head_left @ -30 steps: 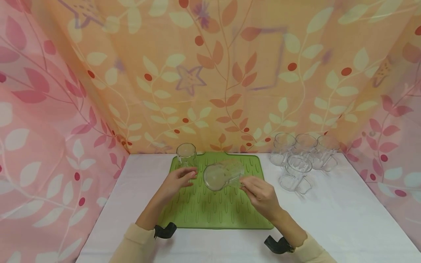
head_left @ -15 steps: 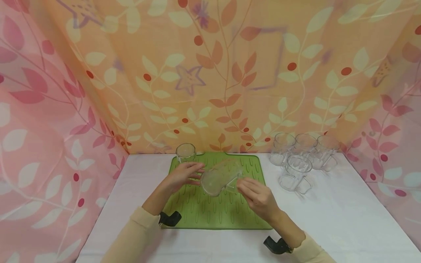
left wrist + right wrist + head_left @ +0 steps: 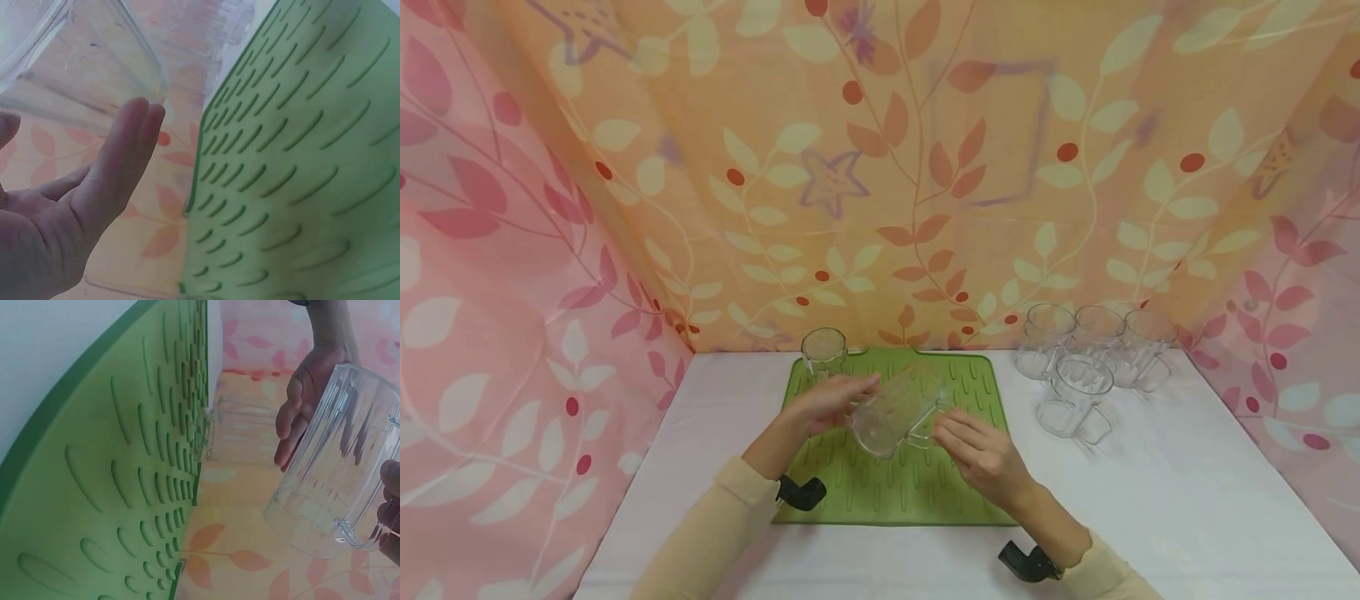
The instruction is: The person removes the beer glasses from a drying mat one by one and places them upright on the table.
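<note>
A clear glass mug (image 3: 895, 408) is tilted above the green ribbed drying mat (image 3: 887, 492). My right hand (image 3: 985, 458) grips it by the handle, and in the right wrist view its fingertips (image 3: 390, 512) curl round that handle. My left hand (image 3: 831, 404) is at the mug's left side, fingers extended along the glass. Seen from the left wrist, those fingers (image 3: 119, 156) are fairly straight, with tips right at the mug's wall (image 3: 87, 69). Another glass mug (image 3: 824, 350) stands on the mat's far left corner, its lower part partly hidden by my left hand.
Several clear glass mugs (image 3: 1078, 379) stand grouped on the white tablecloth (image 3: 1187, 500), right of the mat. Behind the table hangs an orange leaf-patterned curtain (image 3: 910, 167), with pink patterned cloth (image 3: 512, 333) along the sides.
My left hand has moved right to meet the mug. The mug has shifted slightly left and tilted more steeply, while my right hand keeps its hold on the handle.
</note>
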`<action>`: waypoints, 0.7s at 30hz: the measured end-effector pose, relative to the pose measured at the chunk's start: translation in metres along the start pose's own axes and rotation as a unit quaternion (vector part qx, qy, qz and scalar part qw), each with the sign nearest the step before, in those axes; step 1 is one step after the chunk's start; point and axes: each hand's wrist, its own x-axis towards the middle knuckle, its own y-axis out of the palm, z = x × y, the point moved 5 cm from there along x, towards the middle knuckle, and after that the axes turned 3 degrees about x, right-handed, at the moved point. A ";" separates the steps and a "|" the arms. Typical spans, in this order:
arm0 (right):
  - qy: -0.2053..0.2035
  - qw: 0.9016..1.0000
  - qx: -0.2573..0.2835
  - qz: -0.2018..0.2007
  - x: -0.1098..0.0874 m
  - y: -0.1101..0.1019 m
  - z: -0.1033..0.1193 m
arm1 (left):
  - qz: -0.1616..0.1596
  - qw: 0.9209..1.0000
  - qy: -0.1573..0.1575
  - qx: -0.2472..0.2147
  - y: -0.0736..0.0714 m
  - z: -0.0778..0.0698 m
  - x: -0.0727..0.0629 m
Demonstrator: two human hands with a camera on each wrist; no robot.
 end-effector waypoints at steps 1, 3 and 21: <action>0.000 1.000 0.000 0.002 0.000 0.000 0.000 | 0.005 1.000 -0.003 -0.007 0.002 0.001 0.001; -0.002 1.000 0.000 0.005 0.000 0.001 0.001 | 0.018 1.000 -0.006 -0.019 0.005 0.003 0.004; -0.016 1.000 -0.005 0.000 -0.003 0.003 0.002 | 0.090 0.988 -0.068 -0.102 0.022 0.017 0.012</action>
